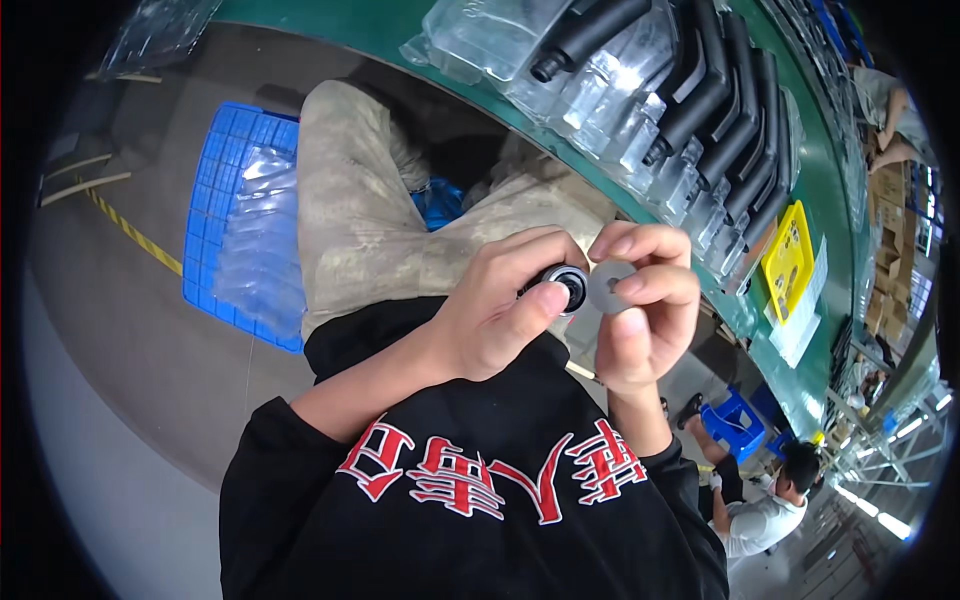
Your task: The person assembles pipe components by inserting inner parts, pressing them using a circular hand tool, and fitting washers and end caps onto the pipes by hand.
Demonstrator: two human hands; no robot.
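My left hand (pixel 500 305) is closed around a black cylindrical part (pixel 567 282), its round ringed end turned up and my thumb resting on the rim. Most of that part's length is hidden by my fingers. In my right hand (pixel 655 310), thumb and fingers pinch a small greyish translucent disc (pixel 603 287) by its right side. The disc stands right beside the black part's open end; I cannot tell whether they touch. Both hands are held over my lap, in front of the green table (pixel 340 28).
Clear plastic trays (pixel 610 95) with several black angled tubes (pixel 690 110) lie on the table, near a yellow tray (pixel 790 262) of small parts. A blue crate (pixel 215 210) holding clear trays stands left of my legs. A blue stool (pixel 735 425) and a seated person (pixel 765 522) are at right.
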